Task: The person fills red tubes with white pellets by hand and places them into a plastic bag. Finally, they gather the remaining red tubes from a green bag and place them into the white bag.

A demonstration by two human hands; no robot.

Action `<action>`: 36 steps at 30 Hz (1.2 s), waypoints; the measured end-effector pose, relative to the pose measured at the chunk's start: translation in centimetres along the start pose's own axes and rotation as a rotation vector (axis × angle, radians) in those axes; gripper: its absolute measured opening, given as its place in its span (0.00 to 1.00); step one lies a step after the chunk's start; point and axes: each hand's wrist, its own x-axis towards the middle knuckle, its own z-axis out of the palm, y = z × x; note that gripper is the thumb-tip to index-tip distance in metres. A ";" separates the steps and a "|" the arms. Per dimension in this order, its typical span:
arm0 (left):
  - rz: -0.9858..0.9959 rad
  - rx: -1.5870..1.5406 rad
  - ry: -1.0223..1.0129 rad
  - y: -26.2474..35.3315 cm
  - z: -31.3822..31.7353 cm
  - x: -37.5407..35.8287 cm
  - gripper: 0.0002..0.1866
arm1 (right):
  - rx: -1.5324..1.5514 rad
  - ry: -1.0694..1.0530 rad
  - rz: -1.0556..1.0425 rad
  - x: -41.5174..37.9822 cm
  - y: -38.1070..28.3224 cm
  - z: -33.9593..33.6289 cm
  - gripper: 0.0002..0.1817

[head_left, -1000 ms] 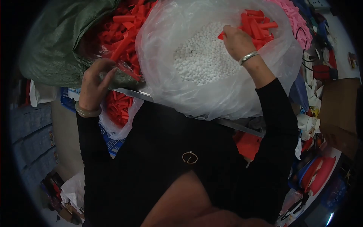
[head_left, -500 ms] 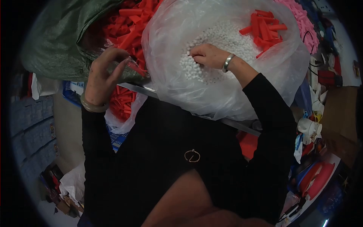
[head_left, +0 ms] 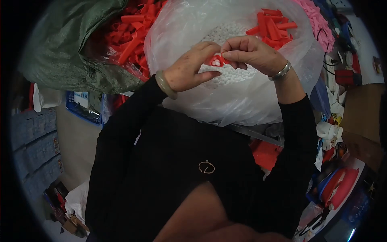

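My left hand point(head_left: 191, 66) and my right hand point(head_left: 258, 55) meet above a large clear plastic bag point(head_left: 173, 32). Between them is a small red piece point(head_left: 213, 62), opened up, with a few white pellets point(head_left: 217, 63) in it. The fingers of my left hand curl about its near side, thumb standing apart below. Thumb and forefinger of my right hand pinch its right edge. Beneath both hands, many white pellets point(head_left: 231, 76) lie in the bag, with a pile of red strips point(head_left: 274, 28) at the far right.
A dark green sack point(head_left: 56, 44) at the left holds more red strips point(head_left: 135, 38). Pink strips point(head_left: 316, 22) lie at the far right. A blue basket point(head_left: 82, 111) sits low on the left. A white cup-like item point(head_left: 328, 131) stands among clutter on the right.
My right hand has risen from the white pellets. My left hand has moved right from beside the green sack, and both hands now meet at the red piece with pellets in it.
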 end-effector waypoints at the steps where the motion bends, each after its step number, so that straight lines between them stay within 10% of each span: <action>1: -0.063 -0.053 -0.054 -0.4 0.6 0.0 0.19 | -0.002 0.004 -0.003 -0.3 -0.1 0.3 0.09; 7: -0.386 -0.277 -0.071 0.7 1.2 0.2 0.11 | -0.738 0.700 -0.315 -1.3 -0.8 5.7 0.10; 11: -0.234 -0.274 0.201 0.2 1.6 0.3 0.10 | -0.910 0.823 -0.569 -0.1 0.5 8.9 0.19; 21: -0.377 0.109 0.106 3.0 -5.6 -2.1 0.11 | -0.623 0.718 -0.675 1.3 0.4 9.5 0.22; 26: -0.743 0.460 -0.319 5.0 -15.1 -9.5 0.14 | -1.136 0.922 -0.346 1.4 3.5 -2.7 0.15; 29: -0.621 0.897 -0.292 5.8 -17.6 -14.6 0.15 | -1.294 1.118 -0.104 1.0 6.2 -12.3 0.13; 36: -0.811 0.539 -0.087 4.6 -17.4 -12.7 0.13 | -1.213 1.099 0.413 3.8 6.2 -13.7 0.20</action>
